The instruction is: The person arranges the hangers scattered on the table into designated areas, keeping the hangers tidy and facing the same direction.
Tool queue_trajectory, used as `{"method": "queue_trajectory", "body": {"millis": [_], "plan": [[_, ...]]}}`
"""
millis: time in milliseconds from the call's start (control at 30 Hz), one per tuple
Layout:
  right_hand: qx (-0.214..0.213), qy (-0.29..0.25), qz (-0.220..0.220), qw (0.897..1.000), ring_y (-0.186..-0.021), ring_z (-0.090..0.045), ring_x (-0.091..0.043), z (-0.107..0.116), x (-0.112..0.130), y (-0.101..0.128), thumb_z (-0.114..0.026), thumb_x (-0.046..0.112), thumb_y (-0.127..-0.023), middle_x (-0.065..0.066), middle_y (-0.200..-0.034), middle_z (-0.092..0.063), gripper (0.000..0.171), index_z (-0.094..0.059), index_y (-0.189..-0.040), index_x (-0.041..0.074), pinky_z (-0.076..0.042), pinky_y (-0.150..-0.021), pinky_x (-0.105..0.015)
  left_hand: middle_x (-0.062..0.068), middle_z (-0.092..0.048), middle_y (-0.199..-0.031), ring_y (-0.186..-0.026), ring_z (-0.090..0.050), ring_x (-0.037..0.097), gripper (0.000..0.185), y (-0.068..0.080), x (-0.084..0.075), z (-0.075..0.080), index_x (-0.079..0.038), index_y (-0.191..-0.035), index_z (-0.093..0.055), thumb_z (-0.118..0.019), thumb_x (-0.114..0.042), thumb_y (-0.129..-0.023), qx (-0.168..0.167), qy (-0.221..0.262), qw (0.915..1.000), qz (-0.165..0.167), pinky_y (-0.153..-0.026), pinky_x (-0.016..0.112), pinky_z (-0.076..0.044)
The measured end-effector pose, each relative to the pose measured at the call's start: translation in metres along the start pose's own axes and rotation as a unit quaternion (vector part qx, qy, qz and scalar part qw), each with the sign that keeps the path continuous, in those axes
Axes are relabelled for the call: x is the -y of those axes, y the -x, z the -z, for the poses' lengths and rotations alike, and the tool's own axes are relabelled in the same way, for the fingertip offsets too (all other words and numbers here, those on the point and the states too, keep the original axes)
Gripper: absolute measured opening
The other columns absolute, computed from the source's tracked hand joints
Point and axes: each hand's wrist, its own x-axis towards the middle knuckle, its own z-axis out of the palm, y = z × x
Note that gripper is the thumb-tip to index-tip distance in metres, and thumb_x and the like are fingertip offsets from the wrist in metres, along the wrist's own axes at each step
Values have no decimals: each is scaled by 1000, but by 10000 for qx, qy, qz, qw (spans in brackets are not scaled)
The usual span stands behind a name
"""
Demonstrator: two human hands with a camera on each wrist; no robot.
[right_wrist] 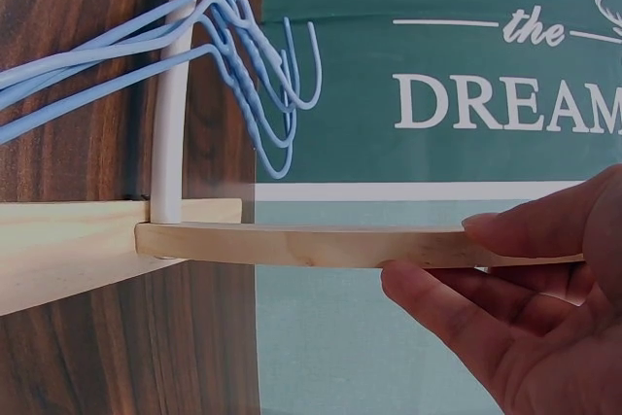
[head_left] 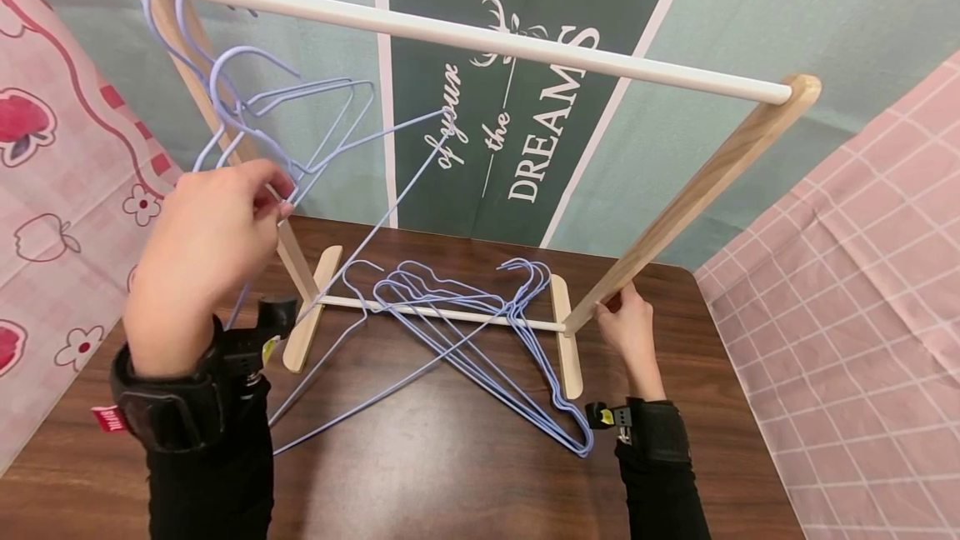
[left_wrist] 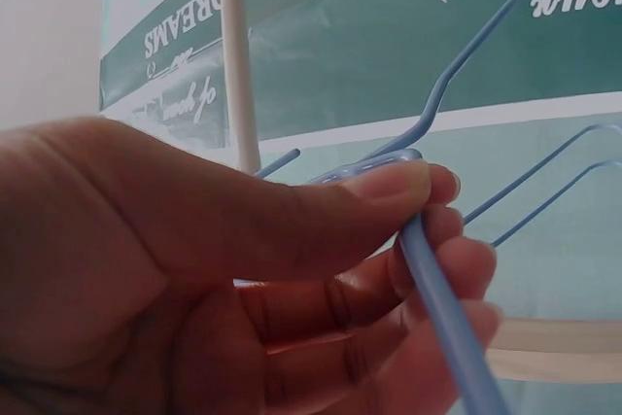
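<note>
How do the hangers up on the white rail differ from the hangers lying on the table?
The hangers on the rail hang by their hooks from the white rail, and the left hand pinches one; the hangers on the table lie flat in a loose pile across the lower bar, untouched. The right hand holds the rack's wooden leg. Both are thin light-blue wire.

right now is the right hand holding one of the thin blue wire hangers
No, the right hand grips the rack's slanted wooden leg, while the blue wire hangers lie on the table beside it.
</note>
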Motion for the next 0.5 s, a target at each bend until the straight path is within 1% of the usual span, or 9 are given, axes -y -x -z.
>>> {"method": "queue_trajectory", "body": {"millis": [233,367,500], "plan": [[-25,16,20,10000,-69,-56,-35,0,0,0,-55,0,-82,-26,-83,-57,24,-51,-103,-9,-43,-53,-36,11,-56,-65,-60,-47,34,10,-3,3,5,-2,-90,-61,-56,-4,-82,-162,-25,9998,-70,-58,44,-33],[-30,30,9,10000,-69,-56,-35,0,0,0,-55,0,-82,-26,-82,-57,23,-51,-103,-9,-43,-53,-35,11,-58,-68,-63,-49,34,12,-5,6,6,-3,-91,-62,-55,-6,-82,-139,-32,9999,9,-59,44,-34],[-26,61,-5,10000,-68,-56,-35,0,0,0,-55,-1,-82,-26,-82,-57,22,-51,-102,-8,-43,-53,-36,11,-59,-69,-67,-52,35,13,-6,13,6,-6,-92,-63,-55,-10,-84,-82,-31,9999,96,-61,47,-35]]}}
